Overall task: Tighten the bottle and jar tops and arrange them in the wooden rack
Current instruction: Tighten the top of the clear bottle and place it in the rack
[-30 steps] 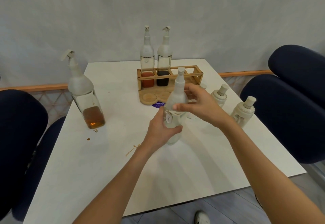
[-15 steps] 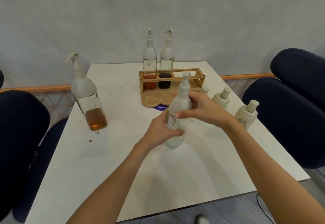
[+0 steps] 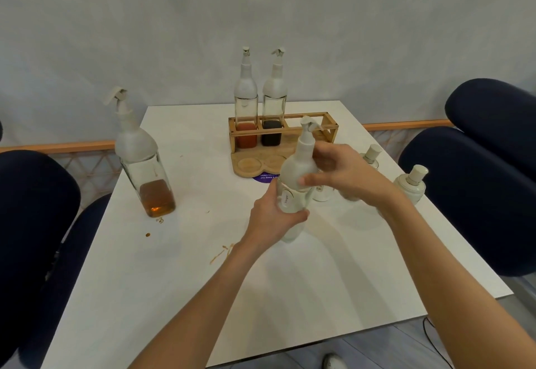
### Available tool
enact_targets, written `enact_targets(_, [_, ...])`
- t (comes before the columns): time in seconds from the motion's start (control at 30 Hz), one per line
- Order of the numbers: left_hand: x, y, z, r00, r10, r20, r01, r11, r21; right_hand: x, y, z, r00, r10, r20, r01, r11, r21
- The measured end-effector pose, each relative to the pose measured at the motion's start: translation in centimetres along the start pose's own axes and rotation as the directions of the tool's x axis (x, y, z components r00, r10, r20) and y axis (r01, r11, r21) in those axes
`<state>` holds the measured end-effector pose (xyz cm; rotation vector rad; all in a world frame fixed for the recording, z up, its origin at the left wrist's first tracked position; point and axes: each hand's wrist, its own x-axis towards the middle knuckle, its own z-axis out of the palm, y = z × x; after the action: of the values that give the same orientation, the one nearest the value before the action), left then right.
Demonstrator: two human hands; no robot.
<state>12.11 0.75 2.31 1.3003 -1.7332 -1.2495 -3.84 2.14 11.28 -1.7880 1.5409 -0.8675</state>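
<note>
A clear glass bottle with a white spout top stands on the white table in front of me. My left hand grips its lower body. My right hand wraps the white top at the shoulder. The wooden rack at the far middle holds a bottle with red liquid and a bottle with dark liquid. A bottle with amber liquid stands alone at the left. Two small white-topped jars stand at the right, and another jar is partly hidden behind my right hand.
Dark blue chairs flank the table at the left and right. Brown drips and smears mark the table near the amber bottle. A purple sticker lies under the rack's front. A grey wall stands behind the table.
My right hand has turned around the bottle's white top, with the fingers shifted on the shoulder. The left hand has kept its grip on the body. The view has shifted slightly.
</note>
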Motion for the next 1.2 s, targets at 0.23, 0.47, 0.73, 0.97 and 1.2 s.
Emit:
enact_targets(0.23, [0.2, -0.1, -0.1, 1.0, -0.008, 0.017, 0.008, 1.0, 0.012, 0.7, 0.5, 1.2, 0.997, 0.066, -0.041, -0.069, 0.993, -0.099])
enact_targets(0.47, [0.3, -0.3, -0.2, 1.0, 0.003, 0.024, -0.003, 1.0, 0.008, 0.5, 0.3, 1.4, 0.998, -0.001, -0.069, 0.001, 1.0, -0.004])
enact_targets(0.73, [0.3, -0.5, -0.3, 0.999, 0.012, 0.03, -0.012, 1.0, -0.001, 0.5, 0.1, 0.4, 0.988, 0.095, 0.124, -0.114, 0.981, 0.157])
enact_targets(0.97, [0.4, -0.5, -0.2, 0.999, 0.013, 0.032, -0.013, 1.0, 0.001, 0.2, 0.1, 1.0, 0.999, 0.04, -0.016, -0.038, 0.994, 0.1])
enact_targets(1.2, [0.3, -0.7, -0.3, 0.999, 0.011, 0.035, -0.01, 1.0, -0.014, -0.2, 0.1, 0.2, 0.995, 0.096, 0.033, -0.101, 0.978, 0.182])
